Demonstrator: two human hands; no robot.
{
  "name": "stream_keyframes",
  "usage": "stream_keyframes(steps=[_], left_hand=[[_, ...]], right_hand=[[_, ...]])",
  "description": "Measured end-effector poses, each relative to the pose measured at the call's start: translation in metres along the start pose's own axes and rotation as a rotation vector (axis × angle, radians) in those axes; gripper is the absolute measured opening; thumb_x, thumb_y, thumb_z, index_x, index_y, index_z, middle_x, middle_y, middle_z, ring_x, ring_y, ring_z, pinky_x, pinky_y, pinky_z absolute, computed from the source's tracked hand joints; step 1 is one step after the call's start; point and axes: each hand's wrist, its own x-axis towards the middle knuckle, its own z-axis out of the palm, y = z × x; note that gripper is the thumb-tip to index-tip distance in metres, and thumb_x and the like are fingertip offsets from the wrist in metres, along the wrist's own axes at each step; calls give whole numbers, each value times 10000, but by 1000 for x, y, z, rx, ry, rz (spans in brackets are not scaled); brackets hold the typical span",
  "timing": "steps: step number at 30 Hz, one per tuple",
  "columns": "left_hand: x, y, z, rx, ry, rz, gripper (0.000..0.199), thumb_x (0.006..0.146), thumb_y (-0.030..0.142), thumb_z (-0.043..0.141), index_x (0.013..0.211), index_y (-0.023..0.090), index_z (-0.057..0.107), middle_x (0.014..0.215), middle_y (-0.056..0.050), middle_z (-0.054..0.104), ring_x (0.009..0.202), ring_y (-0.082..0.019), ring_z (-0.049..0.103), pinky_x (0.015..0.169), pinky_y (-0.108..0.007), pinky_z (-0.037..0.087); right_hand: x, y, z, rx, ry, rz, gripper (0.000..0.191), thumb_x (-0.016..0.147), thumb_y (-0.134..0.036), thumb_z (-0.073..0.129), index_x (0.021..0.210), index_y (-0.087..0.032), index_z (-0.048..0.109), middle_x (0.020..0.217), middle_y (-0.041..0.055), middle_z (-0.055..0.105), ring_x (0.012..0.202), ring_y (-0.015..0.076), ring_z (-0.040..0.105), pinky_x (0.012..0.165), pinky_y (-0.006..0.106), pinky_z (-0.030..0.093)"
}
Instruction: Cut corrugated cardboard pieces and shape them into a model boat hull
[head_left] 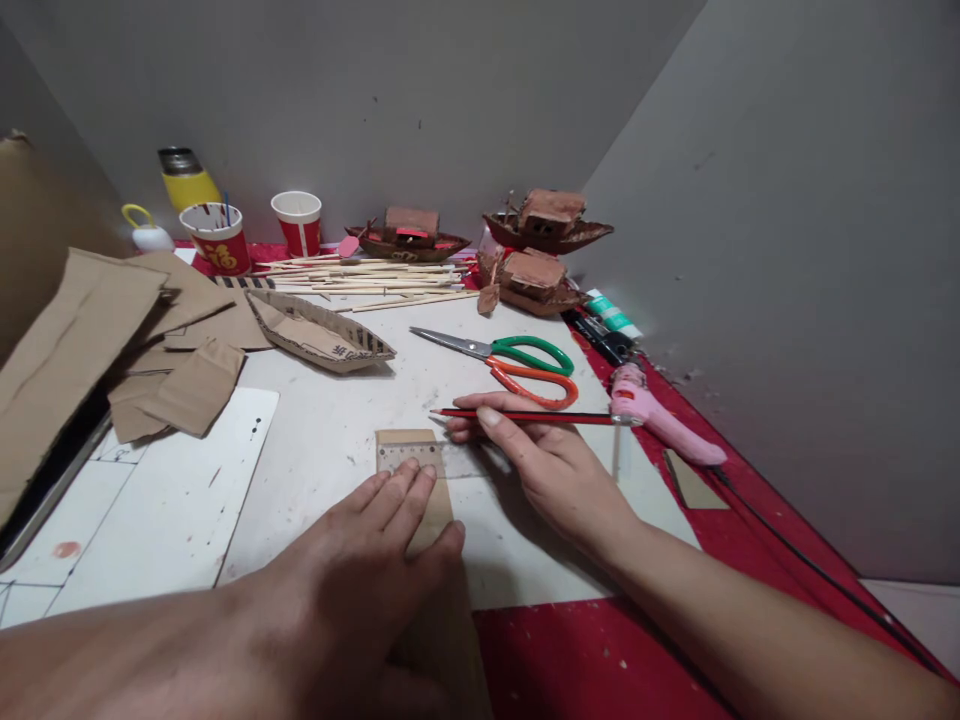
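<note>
My left hand (367,560) lies flat with fingers stretched, its fingertips on a clear ruler (397,457). Under the ruler is a brown cardboard strip (431,515) that runs back toward me, partly covered by the hand. My right hand (547,465) pinches a red and black pencil (540,415) held nearly level, its point to the left, above the ruler's right part. Just beyond the pencil rest scissors (491,355) with one green and one orange handle. A small open cardboard boat hull (322,335) sits farther back on the white board (315,420).
Cardboard pieces (82,350) pile up at the left. Wooden sticks (375,278), paper cups (298,225) and brown model boats (547,280) line the back. At the right, a pink glue gun (664,415) trails its cord over the red tabletop (570,660).
</note>
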Motion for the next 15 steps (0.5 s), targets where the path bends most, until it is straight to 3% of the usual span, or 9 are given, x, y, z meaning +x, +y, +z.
stream_keyframes(steps=[9, 15], left_hand=[[2, 0, -4, -1, 3, 0, 951, 713, 612, 670, 1480, 155, 343, 1593, -249, 97, 1444, -456, 109, 1135, -608, 248], [6, 3, -10, 19, -43, -10, 927, 698, 585, 688, 1447, 122, 397, 1571, -282, 144, 1437, -458, 148, 1125, -608, 259]], right_hand=[[2, -4, -1, 143, 103, 3, 197, 802, -384, 738, 864, -206, 680, 707, 0, 702, 690, 153, 654, 737, 314, 519], [1, -10, -1, 158, 107, 13, 219, 797, -394, 734, 759, -200, 639, 633, -11, 675, 614, 134, 615, 666, 272, 495]])
